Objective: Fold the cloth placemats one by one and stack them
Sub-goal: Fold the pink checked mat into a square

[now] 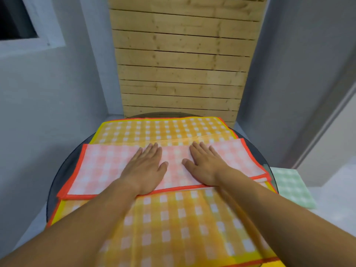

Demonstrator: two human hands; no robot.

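Your left hand (pixel 143 168) and right hand (pixel 205 166) lie spread flat on the half-folded pink mat (pixel 100 170). One green mat (pixel 290 185) sits folded aside; the yellow mats (pixel 173 218) remain.

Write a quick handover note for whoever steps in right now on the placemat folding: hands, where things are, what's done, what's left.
Left hand and right hand: both flat, fingers spread, pressing the pink placemat.
Pink placemat: folded into a long strip, lying across the yellow placemat on the round glass table.
Green placemat: folded, set aside on the right.
Done: green one; pink one partly folded.
Left: finish and stack pink, then fold the yellow.
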